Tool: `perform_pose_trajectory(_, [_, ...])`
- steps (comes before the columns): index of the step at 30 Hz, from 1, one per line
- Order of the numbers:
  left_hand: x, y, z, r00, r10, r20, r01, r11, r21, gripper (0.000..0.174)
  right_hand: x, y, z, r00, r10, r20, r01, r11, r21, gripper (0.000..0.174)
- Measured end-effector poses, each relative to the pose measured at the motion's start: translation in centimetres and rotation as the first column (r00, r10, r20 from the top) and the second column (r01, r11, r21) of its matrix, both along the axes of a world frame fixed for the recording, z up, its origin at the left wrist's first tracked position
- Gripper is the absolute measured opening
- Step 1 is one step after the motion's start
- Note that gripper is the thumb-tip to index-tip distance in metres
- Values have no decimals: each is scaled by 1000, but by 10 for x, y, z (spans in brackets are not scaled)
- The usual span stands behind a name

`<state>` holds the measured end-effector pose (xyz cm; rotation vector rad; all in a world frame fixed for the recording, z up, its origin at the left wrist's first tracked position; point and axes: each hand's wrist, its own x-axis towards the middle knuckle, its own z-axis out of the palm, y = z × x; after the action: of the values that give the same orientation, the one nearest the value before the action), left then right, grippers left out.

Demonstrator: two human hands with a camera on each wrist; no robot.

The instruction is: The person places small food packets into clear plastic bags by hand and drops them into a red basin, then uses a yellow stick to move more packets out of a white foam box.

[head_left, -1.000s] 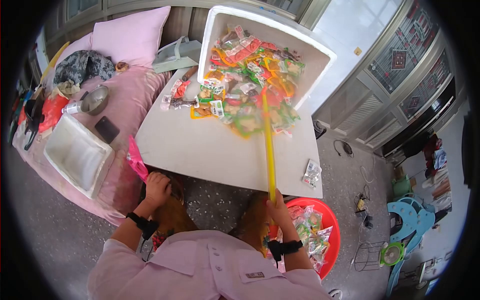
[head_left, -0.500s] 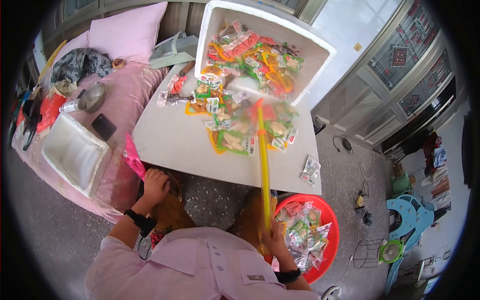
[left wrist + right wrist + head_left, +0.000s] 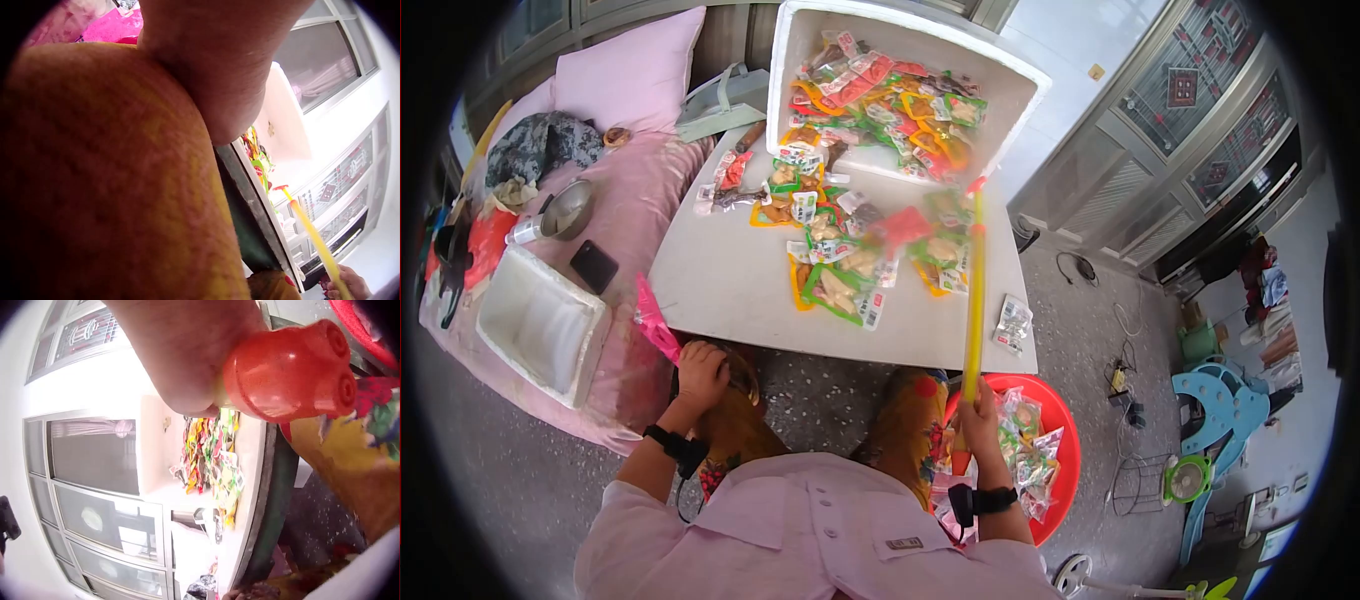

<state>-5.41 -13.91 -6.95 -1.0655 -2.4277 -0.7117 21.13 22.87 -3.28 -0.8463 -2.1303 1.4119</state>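
My right hand (image 3: 975, 420) grips a long yellow rod (image 3: 976, 310) with a red tip, which reaches over the table toward the foam box. Below that hand, in the right wrist view, sticks out the rod's bulbous red end (image 3: 287, 375). Sealed snack packets (image 3: 840, 285) in green, orange and red wrapping lie loose on the table left of the rod; a red patch among them is blurred. More packets (image 3: 900, 110) are heaped inside the white foam box (image 3: 1025, 85), which is tipped toward me. My left hand (image 3: 702, 375) rests on my knee, near a pink plastic piece (image 3: 655, 320).
Packets fill a red basin (image 3: 1068, 470) beside my right leg. One silvery packet (image 3: 1013, 322) lies at the table's (image 3: 730, 305) right corner. On the pink-covered bed to the left are a small foam box (image 3: 545, 320), a phone (image 3: 594, 266) and a metal bowl (image 3: 568, 210).
The rod was drawn back toward me, then swung right. Several packets have slid out from the box mouth toward the near side and spread apart. My left hand stays on the knee.
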Motion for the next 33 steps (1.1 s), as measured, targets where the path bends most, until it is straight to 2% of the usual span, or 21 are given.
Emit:
perform_pose_trajectory(2, [0,0,1,1000,6,-1,-6,1000,5,16,-2,14,-12,999,49,1,-49,998,-40,52])
perform_pose_trajectory(5, [3,1,3,999,35,-31,-35,999,0,17,-2,-1,29,988,44,147,-19,986,-166,52])
perform_pose_trajectory(8, [1,0,-1,1000,18,-21,-18,1000,1,18,19,-1,21,988,95,122,-76,986,-145,52])
perform_pose_trajectory(11, [0,0,-3,1000,19,-13,-20,1000,-22,18,40,-20,24,969,80,233,-57,993,-107,54])
perform_pose_trajectory(12, [1,1,-3,1000,21,-14,-22,1000,-15,18,47,-27,22,970,75,233,-24,977,-214,55])
perform_pose_trajectory(16, [1,3,-1,999,23,-23,-23,1000,-3,18,75,-54,3,964,62,259,-25,989,-143,56])
perform_pose_trajectory(19, [2,2,-5,1000,21,-15,-21,999,-28,18,85,-74,7,984,64,165,-18,963,-269,54])
perform_pose_trajectory(23, [-1,3,-7,999,14,-35,-15,999,-33,19,81,-75,-9,994,88,71,-89,996,20,50])
perform_pose_trajectory(25, [-2,3,-7,1000,5,-27,-6,1000,-26,19,45,-66,21,988,149,48,-156,964,217,51])
perform_pose_trajectory(28, [-3,3,-9,1000,-6,-13,6,999,-38,18,-6,-44,36,993,117,-19,-117,993,1,51])
perform_pose_trajectory(30, [-3,4,-2,999,-15,-30,14,1000,-21,17,-50,-21,31,989,113,-91,-113,994,5,51])
perform_pose_trajectory(32, [-4,4,0,1000,-17,-16,17,1000,-18,18,-96,-8,52,989,119,-88,-130,982,-134,52])
perform_pose_trajectory(33, [-3,3,-1,1000,-24,-6,24,1000,-19,18,-117,0,53,979,149,-138,-165,980,-113,52])
